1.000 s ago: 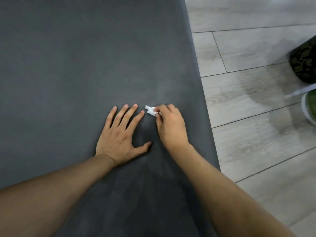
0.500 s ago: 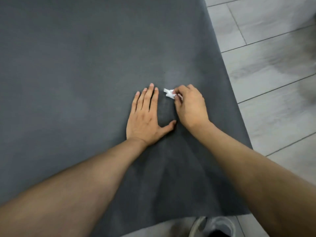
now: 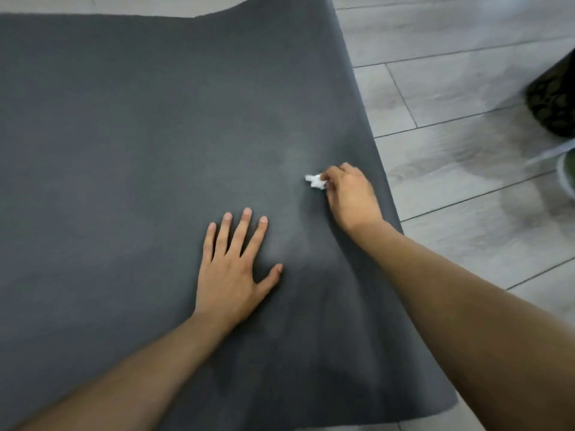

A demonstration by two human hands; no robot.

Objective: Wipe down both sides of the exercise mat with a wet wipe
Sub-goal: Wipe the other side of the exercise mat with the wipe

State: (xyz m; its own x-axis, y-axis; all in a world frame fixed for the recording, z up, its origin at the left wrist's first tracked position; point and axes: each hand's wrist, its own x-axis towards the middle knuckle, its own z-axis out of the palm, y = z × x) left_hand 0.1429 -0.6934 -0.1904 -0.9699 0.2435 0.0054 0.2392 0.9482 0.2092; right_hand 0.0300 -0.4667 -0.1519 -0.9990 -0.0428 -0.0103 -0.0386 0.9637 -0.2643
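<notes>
Looking down on a dark grey exercise mat (image 3: pixel 124 135), lying spread over a pale wood-plank floor (image 3: pixel 466 73) and filling most of the view. Showing its far edge along the top, its right edge slanting down toward the near right corner, and a strip of its near edge at the very bottom. Rising in a shallow hump along the far edge.

Holding a small, crumpled white wet wipe (image 3: pixel 315 181) over the right-hand part of the mat, near the right edge but still inside it. Pinching it with the right hand (image 3: pixel 350 197) — fingers curled in together, tips clamping on the wad, the loose end poking out to the left of the knuckles. Seemingly pressing the wipe against the mat's surface, though hard to confirm through the motion blur. Entering from the lower right with the right forearm (image 3: pixel 451 290), crossing above the mat's right border.

Resting the left hand (image 3: pixel 233 269) flat on the mat, palm down, nearer the body and to the left of the wipe, apart from the right hand. Spreading the four fingers straight and slightly apart, thumb angling out to the right, gripping nothing. Entering from the lower left with the left forearm (image 3: pixel 140 368).

Showing a faintly lighter hazy patch (image 3: pixel 298 154) on the mat just beyond the wipe.

Catching, at the right border of the view, part of a dark object (image 3: pixel 553 101) with a green-gold pattern standing on the floor, and below it a blurred pale sliver (image 3: pixel 567 178) with green inside — too cut off to identify.
</notes>
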